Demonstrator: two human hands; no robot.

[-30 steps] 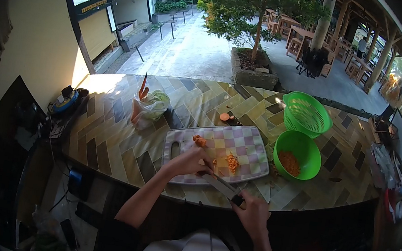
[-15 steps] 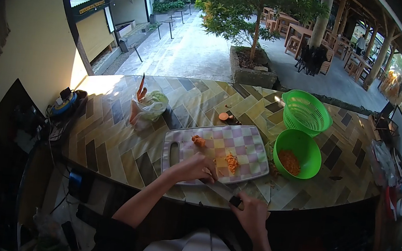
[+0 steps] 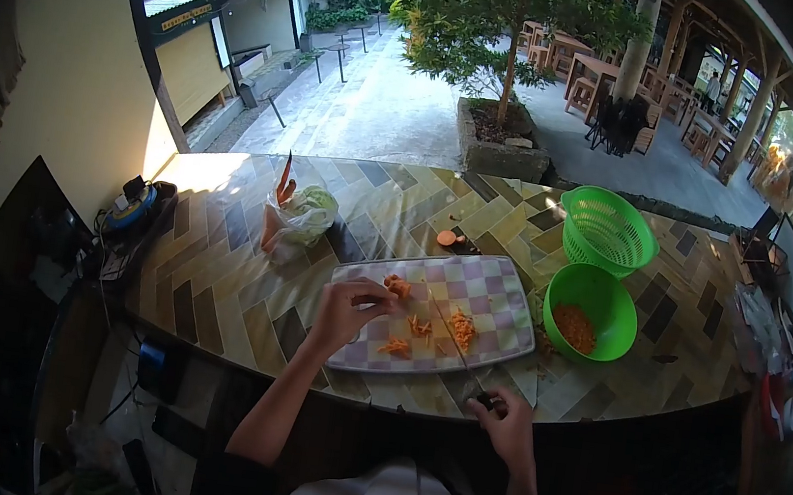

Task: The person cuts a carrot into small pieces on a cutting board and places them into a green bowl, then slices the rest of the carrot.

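Note:
A checkered cutting board (image 3: 509,296) lies on the table in front of me. My left hand (image 3: 349,313) is over its left side, with thumb and fingers apart beside a small pile of carrot pieces (image 3: 397,286). My right hand (image 3: 505,424) grips the dark handle of a knife (image 3: 451,329) at the board's near edge, and the thin blade points away across the board. Finely chopped carrot (image 3: 462,329) lies along the right of the blade. Loose carrot strips (image 3: 395,346) lie nearer me, with more carrot strips (image 3: 419,328) left of the blade.
Right of the board stands a green bowl (image 3: 620,320) holding chopped orange bits, with a green colander (image 3: 613,215) behind it. A carrot end (image 3: 447,238) lies beyond the board. At the left is a plastic bag (image 3: 308,224) with vegetables. Cables and a tray (image 3: 148,217) are at the table's left edge.
My left hand has moved left and away from the blade, uncovering carrot strips on the board. The knife has turned from lying low at the near edge to pointing forward over the board.

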